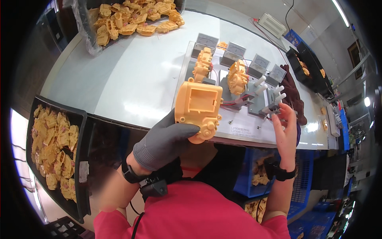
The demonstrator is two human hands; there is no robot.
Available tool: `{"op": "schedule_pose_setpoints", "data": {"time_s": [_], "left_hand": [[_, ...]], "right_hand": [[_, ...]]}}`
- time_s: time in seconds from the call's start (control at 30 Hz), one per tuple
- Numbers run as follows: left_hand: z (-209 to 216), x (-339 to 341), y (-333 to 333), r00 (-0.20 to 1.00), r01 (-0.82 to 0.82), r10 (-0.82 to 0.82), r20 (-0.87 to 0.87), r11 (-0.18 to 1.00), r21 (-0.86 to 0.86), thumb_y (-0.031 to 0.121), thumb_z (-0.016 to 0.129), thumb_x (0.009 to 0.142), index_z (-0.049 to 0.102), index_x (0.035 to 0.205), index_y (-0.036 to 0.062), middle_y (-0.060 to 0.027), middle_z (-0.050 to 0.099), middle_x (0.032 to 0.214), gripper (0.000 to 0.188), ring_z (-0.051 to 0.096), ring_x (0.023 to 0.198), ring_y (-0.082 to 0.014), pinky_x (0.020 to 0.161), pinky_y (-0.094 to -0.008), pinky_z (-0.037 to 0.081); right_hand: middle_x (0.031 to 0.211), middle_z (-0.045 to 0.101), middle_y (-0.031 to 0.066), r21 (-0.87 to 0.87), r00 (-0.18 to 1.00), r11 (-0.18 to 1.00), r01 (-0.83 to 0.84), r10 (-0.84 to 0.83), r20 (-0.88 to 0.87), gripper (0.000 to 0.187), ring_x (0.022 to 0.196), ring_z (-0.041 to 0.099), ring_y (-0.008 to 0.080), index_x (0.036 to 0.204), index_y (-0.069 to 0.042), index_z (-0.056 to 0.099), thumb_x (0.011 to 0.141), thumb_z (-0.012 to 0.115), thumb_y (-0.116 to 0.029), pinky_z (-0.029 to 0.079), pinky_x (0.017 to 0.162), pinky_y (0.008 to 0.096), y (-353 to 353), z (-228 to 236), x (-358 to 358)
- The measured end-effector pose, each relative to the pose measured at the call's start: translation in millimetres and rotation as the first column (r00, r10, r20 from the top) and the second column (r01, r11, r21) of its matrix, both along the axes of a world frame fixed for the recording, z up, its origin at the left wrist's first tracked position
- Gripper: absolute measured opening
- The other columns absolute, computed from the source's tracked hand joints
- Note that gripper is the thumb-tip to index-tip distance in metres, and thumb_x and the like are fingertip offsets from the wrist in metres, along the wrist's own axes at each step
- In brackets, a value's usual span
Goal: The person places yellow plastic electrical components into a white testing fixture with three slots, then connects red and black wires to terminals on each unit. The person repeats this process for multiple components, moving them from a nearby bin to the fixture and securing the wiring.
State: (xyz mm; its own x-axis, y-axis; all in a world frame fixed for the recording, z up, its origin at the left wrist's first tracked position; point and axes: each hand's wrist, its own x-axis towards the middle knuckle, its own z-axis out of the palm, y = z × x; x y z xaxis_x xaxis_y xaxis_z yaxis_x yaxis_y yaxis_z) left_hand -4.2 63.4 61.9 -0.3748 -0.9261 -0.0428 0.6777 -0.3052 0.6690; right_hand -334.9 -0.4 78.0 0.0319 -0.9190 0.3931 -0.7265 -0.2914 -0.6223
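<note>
A yellow-orange plastic gearbox housing (pixel 199 107) with a rectangular recess and a round gear boss is gripped in my grey-gloved left hand (pixel 169 139), above the table's front edge. My bare right hand (pixel 285 127) is beside the grey test fixture (pixel 262 99), fingers partly curled and apart, with nothing visible in them. Its fingertips are just below the white-tipped levers (pixel 280 96); contact cannot be told. Two similar assemblies sit on the fixture: one (pixel 237 77) in the middle and another (pixel 203 65) behind the held housing. Several analogue meters (pixel 234 51) stand behind them.
A black crate (pixel 81 159) of yellow parts stands at left; a plastic-lined bin (pixel 89 38) holds more at the far left. Below the table's right side are blue baskets (pixel 242 179). A dark brown cloth (pixel 293 95) lies right of the fixture. Small screws (pixel 230 122) lie on the board.
</note>
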Motion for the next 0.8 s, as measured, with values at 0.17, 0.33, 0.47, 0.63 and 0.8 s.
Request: {"op": "schedule_pose_setpoints", "data": {"time_s": [0.17,0.33,0.47,0.63,0.8], "left_hand": [[0,-13,-7,0.998,-0.024,0.031,-0.058,0.993,0.117,0.027,0.058,0.097,0.035,0.148,-0.0005,-0.0190,0.053,0.138,0.062,0.060,0.117,-0.0267,0.083,-0.0310,0.054],[-4,-15,-17,0.910,0.108,-0.046,-0.412,0.986,0.127,0.053,0.046,0.100,0.027,0.155,0.0107,-0.0230,0.046,0.144,0.071,0.060,0.097,-0.0266,0.062,-0.0271,0.049],[11,-23,-21,0.906,0.086,-0.056,-0.420,0.995,0.054,0.063,0.040,0.100,0.031,0.154,0.0161,-0.0193,0.051,0.137,0.072,0.062,0.104,-0.0264,0.064,-0.0274,0.053],[28,-31,-20,0.973,-0.054,0.077,0.218,0.992,-0.112,0.060,0.039,0.102,0.031,0.154,0.0159,-0.0200,0.049,0.139,0.069,0.061,0.104,-0.0260,0.070,-0.0330,0.055],[20,-31,-29,0.866,0.180,-0.104,-0.489,0.977,0.112,0.056,0.040,0.103,0.030,0.154,0.0159,-0.0187,0.050,0.137,0.065,0.059,0.095,-0.0200,0.069,-0.0296,0.053]], "right_hand": [[0.122,0.055,0.0105,-0.012,0.952,0.998,-0.055,0.056,0.302,0.050,0.104,0.056,0.0161,0.141,-0.006,0.047,0.094,0.066,-0.010,0.047,0.091,0.0311,-4,-32,1],[0.121,0.053,0.0088,-0.058,0.862,0.994,-0.097,0.113,0.495,0.050,0.101,0.054,0.0133,0.142,-0.003,0.044,0.096,0.064,-0.007,0.046,0.093,0.0288,-15,-47,2],[0.120,0.052,0.0055,-0.059,0.793,0.996,-0.074,0.094,0.602,0.045,0.106,0.051,0.0109,0.139,-0.003,0.048,0.097,0.063,-0.004,0.042,0.097,0.0262,-14,-56,5],[0.114,0.056,0.0037,-0.137,0.804,0.989,-0.052,0.123,0.582,0.040,0.103,0.053,0.0106,0.136,-0.004,0.051,0.098,0.062,-0.004,0.043,0.096,0.0255,-9,-62,6],[0.112,0.059,0.0044,-0.119,0.766,0.984,-0.131,0.176,0.619,0.039,0.103,0.057,0.0115,0.135,-0.004,0.051,0.098,0.061,-0.003,0.045,0.095,0.0263,-9,-61,2]]}}
